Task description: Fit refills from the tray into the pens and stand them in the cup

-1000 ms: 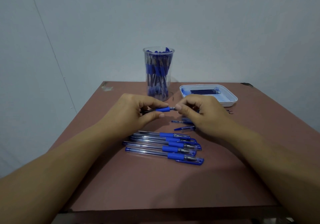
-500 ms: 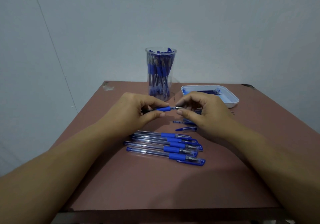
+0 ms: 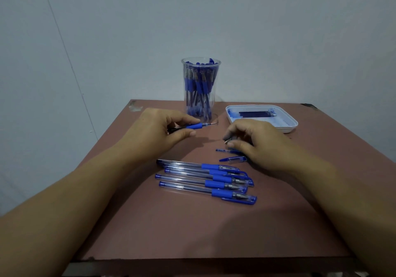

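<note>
Found clear cup at far centre of table, upright, crowded with standing blue pens. Found white tray to its right, holding a few dark refills laid side by side by the far wall, with blue ink stains on the floor. Observed left hand just in front of cup, thumb and fingers clamped on one pen, held level, tip pointing right. Observed right hand near tray's near-left corner, fingers curled, pinching a small piece, possibly a pen tip; too small to confirm. Counted five pens lying in a row nearer in, and two loose caps just beside right hand.
</note>
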